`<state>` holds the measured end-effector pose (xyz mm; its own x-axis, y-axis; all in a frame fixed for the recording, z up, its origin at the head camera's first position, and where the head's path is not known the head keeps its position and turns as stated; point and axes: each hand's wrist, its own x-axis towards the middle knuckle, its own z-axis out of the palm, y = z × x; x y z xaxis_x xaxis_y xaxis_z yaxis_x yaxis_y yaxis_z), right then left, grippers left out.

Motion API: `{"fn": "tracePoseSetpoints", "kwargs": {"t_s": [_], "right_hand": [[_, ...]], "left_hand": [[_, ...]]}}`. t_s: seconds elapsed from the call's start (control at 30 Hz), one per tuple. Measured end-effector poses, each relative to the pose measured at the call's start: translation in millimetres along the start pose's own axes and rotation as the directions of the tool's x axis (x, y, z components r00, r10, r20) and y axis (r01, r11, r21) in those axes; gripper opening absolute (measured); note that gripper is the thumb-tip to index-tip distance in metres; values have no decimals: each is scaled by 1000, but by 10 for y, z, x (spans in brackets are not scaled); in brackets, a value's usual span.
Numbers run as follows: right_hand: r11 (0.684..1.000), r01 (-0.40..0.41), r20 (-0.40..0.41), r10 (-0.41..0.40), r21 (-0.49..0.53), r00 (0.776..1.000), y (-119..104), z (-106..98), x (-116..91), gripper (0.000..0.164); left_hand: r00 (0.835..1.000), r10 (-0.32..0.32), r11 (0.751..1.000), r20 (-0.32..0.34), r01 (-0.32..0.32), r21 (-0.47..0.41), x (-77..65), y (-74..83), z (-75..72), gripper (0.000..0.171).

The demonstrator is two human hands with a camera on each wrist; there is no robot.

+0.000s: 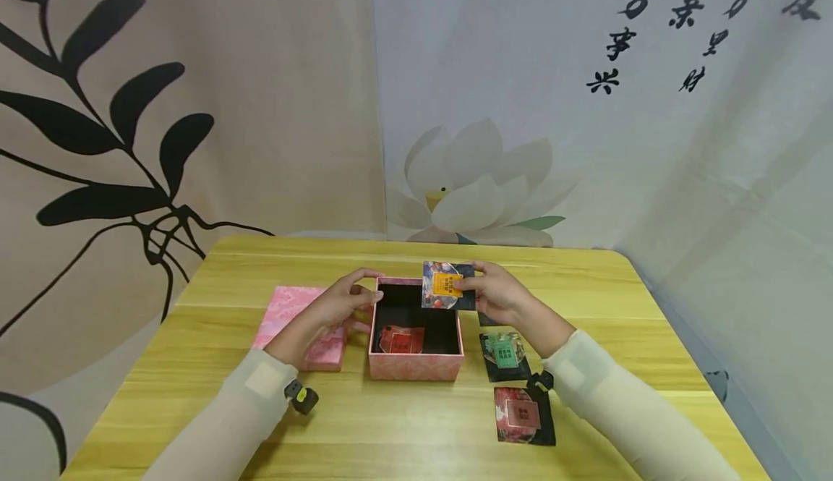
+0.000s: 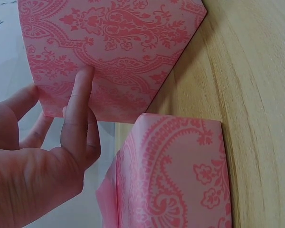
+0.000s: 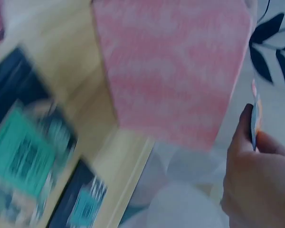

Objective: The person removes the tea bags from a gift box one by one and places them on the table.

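Note:
A pink patterned box (image 1: 416,367) with a dark interior stands uncovered on the table. A red sachet (image 1: 401,340) lies inside, near its front wall. My left hand (image 1: 338,304) grips the box's left wall, with one finger against the outside in the left wrist view. Between thumb and fingers my right hand (image 1: 497,293) pinches a dark sachet with an orange label (image 1: 447,286), above the box's right back part. The right wrist view shows this sachet (image 3: 256,114) edge-on, beside the box (image 3: 171,71).
A pink lid (image 1: 293,315) lies left of the box, partly behind my left forearm. On the right are a green-labelled sachet (image 1: 505,356), a red-labelled sachet (image 1: 523,416), and another dark sachet (image 1: 489,320) mostly hidden by my right hand. A printed curtain hangs behind the wooden table (image 1: 573,278).

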<state>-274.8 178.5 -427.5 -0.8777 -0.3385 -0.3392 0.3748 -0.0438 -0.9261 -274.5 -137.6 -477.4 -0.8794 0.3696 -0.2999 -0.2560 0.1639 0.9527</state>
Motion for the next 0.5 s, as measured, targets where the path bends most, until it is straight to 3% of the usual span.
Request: {"fn": "tracePoseSetpoints", "kwargs": {"t_s": [0.2, 0.37, 0.5], "right_hand": [[999, -40, -29, 39, -23, 999, -42, -423, -16, 87], [997, -73, 3, 73, -8, 997, -7, -825, 16, 76], [994, -112, -5, 112, 10, 994, 60, -1163, 51, 77]], "left_hand": [[1000, -1, 1000, -6, 1, 9, -15, 9, 3, 49], [1000, -1, 1000, -4, 1, -3, -19, 8, -6, 49], [1000, 3, 1000, 2, -3, -12, -10, -4, -14, 51]]}}
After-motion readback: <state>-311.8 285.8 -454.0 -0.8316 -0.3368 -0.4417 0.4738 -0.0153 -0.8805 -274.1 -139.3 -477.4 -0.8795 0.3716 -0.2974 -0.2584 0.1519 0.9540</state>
